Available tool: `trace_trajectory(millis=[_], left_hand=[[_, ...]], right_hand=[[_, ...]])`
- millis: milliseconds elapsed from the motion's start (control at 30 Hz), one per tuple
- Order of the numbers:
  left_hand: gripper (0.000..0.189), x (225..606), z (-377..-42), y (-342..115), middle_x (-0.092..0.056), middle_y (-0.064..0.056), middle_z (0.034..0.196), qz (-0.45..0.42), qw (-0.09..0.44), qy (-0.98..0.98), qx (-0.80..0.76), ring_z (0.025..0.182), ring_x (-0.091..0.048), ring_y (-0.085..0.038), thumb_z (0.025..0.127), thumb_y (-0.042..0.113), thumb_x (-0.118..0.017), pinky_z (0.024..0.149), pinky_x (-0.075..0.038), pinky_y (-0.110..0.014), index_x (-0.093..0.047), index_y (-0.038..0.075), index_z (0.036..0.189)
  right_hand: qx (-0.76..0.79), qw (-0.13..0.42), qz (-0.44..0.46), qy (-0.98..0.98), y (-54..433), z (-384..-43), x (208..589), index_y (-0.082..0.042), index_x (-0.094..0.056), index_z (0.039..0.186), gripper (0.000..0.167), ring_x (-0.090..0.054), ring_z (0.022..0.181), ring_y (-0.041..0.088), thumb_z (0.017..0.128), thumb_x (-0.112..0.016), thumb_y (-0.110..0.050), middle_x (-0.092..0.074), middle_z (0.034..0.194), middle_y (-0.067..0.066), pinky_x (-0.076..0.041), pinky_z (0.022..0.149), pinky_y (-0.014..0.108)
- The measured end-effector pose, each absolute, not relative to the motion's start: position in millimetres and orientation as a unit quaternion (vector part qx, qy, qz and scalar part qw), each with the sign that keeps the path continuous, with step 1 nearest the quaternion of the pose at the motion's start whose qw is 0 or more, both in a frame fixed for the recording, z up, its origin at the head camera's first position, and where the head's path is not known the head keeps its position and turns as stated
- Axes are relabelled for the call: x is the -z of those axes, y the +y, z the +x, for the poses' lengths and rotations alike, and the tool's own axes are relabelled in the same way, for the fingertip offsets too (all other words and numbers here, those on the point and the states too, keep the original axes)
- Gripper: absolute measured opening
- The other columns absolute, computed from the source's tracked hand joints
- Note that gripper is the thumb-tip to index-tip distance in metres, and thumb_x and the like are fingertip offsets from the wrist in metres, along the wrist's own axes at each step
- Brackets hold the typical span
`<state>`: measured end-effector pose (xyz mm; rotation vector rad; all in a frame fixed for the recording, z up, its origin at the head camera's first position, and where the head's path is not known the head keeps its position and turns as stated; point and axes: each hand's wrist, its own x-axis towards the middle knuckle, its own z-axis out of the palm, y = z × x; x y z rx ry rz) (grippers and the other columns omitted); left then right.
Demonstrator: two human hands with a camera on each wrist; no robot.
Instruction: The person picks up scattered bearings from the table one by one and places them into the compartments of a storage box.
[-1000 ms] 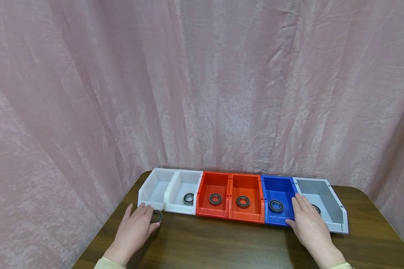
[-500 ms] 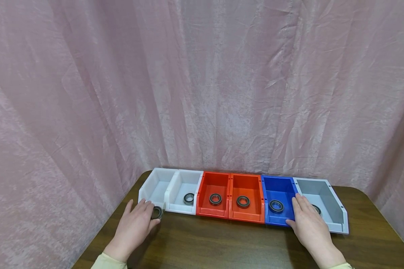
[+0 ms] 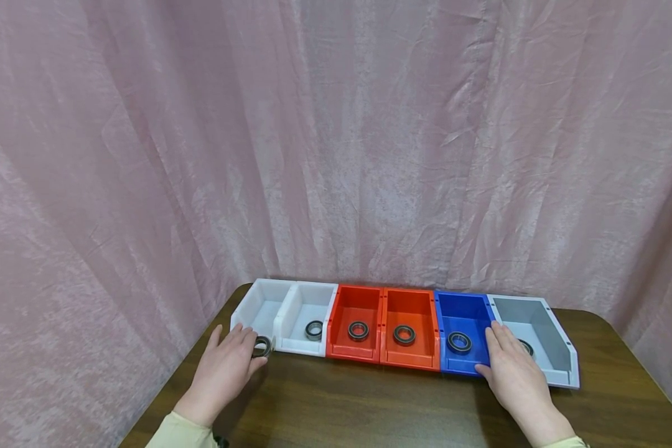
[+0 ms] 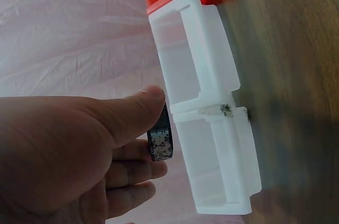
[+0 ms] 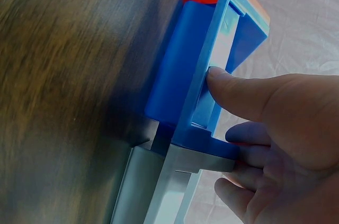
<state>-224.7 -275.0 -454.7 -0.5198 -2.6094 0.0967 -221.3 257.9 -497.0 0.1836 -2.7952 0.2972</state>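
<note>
My left hand [image 3: 224, 370] pinches a dark ball bearing [image 3: 268, 347] between thumb and fingers, just in front of the leftmost white bin [image 3: 264, 306]. In the left wrist view that bearing [image 4: 161, 138] shows its scuffed outer edge, apart from the bins. My right hand [image 3: 516, 376] rests at the wall shared by the blue bin [image 3: 463, 308] and the grey bin [image 3: 560, 336], fingers fairly straight. Its thumb touches the blue bin's front edge in the right wrist view. A bearing [image 3: 450, 344] lies in the blue bin, and another [image 3: 530, 347] in the grey one is partly hidden.
The bins stand side by side along the back of the wooden table [image 3: 369, 404]. One bearing lies in each of the second white bin [image 3: 310, 300], the red bin [image 3: 359, 303] and the orange-red bin [image 3: 407, 305]. A pink curtain [image 3: 336, 155] hangs behind.
The left hand has risen slightly and moved forward with the bearing, which has tilted so white shows through its hole. The right hand has stayed still.
</note>
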Motion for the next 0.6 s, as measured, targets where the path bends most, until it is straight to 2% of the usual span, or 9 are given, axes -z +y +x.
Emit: trace_trajectory(millis=[367, 600], left_hand=[[0.05, 447.3, -232.1, -274.0, -0.075, -0.022, 0.132, -0.181, 0.223, -0.957, -0.031, 0.131, -0.068, -0.045, 0.091, 0.035, -0.091, 0.115, -0.041, -0.075, -0.072, 0.0, 0.121], [0.049, 446.8, -240.6, -275.1, -0.075, -0.021, 0.129, -0.185, 0.235, -0.954, -0.027, 0.129, -0.069, -0.045, 0.09, 0.035, -0.091, 0.114, -0.041, -0.076, -0.072, 0.0, 0.118]], right_hand=[[-0.109, 0.164, 0.064, -0.978, 257.5, -220.9, 497.1, 0.023, -0.051, 0.147, 0.08, -0.042, 0.147, 0.062, 0.09, -0.092, -0.016, -0.045, 0.156, 0.045, -0.037, 0.119, 0.073], [-0.109, 0.169, 0.066, -0.977, 257.6, -221.2, 497.0, 0.023, -0.051, 0.146, 0.079, -0.042, 0.148, 0.062, 0.09, -0.092, -0.016, -0.046, 0.156, 0.045, -0.037, 0.12, 0.072]])
